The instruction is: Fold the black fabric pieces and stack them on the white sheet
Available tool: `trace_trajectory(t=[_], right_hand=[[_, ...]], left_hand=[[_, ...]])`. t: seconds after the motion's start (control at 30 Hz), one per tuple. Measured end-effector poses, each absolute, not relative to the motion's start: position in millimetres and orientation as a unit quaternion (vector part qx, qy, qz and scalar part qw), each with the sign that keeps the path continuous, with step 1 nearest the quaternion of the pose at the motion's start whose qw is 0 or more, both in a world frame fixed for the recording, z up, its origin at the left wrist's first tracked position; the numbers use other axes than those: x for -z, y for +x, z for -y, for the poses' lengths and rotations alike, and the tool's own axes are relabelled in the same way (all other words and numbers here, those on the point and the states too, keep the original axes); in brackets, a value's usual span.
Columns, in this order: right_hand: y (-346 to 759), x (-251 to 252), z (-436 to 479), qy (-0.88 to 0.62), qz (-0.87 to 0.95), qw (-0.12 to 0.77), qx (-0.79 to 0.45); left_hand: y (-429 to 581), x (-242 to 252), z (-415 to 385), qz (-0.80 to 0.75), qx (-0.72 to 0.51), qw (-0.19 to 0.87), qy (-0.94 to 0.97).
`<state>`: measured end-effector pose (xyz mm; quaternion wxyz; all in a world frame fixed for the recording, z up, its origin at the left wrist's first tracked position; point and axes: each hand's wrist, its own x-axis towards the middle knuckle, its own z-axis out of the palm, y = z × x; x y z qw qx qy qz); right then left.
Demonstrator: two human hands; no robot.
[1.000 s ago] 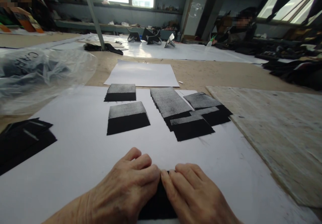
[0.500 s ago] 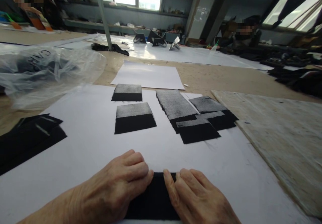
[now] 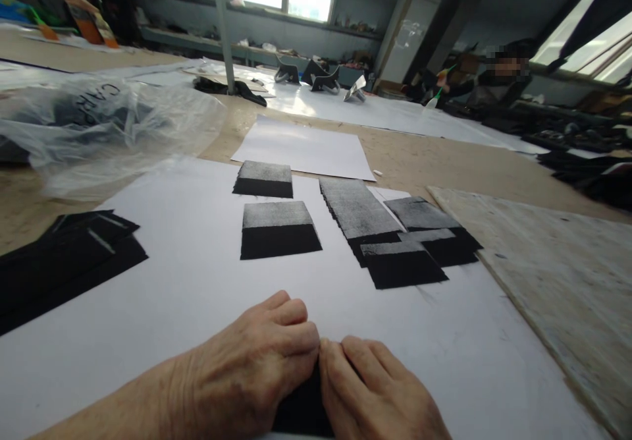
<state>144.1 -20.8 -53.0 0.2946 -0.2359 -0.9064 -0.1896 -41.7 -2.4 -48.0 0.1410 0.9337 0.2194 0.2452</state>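
A black fabric piece [image 3: 302,408] lies on white paper [image 3: 197,308] at the bottom centre, partly covered by both hands. My left hand [image 3: 257,361] has its fingers curled and pinched on the far edge of the fabric. Right beside it, my right hand [image 3: 375,387] presses its closed fingers on the same edge, the fingertips nearly touching those of the left. Beyond the hands lie black pieces with a greyish coated band: one [image 3: 280,239] at centre, one [image 3: 264,178] behind it, and an overlapping group [image 3: 405,269] to the right.
Dark fabric [image 3: 74,262] is stacked at the left, with a clear plastic bag [image 3: 128,137] behind it. A pale board [image 3: 553,269] lies at the right, a blank white sheet [image 3: 306,147] farther back. A pole [image 3: 223,31] rises beyond; two people are in the background.
My hands have come closer together along the fabric's far edge, hiding more of it. The whole view has shifted slightly, so the table items appear farther right.
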Motion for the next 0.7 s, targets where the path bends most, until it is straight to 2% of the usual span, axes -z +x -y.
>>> trace_trajectory(t=[0.23, 0.37, 0.57, 0.7], right_hand=[[158, 52, 16, -0.244, 0.928, 0.277, 0.055], [168, 49, 18, -0.248, 0.918, 0.285, 0.119], [162, 49, 15, -0.233, 0.933, 0.251, 0.11], [141, 56, 9, -0.193, 0.929, 0.298, 0.108]], left_hand=[[-56, 48, 0, -0.214, -0.214, 0.151, 0.941], [-69, 49, -3, -0.215, -0.242, 0.174, 0.93], [-68, 47, 0, -0.214, -0.242, 0.171, 0.931], [-64, 51, 1, -0.209, -0.258, 0.149, 0.931]])
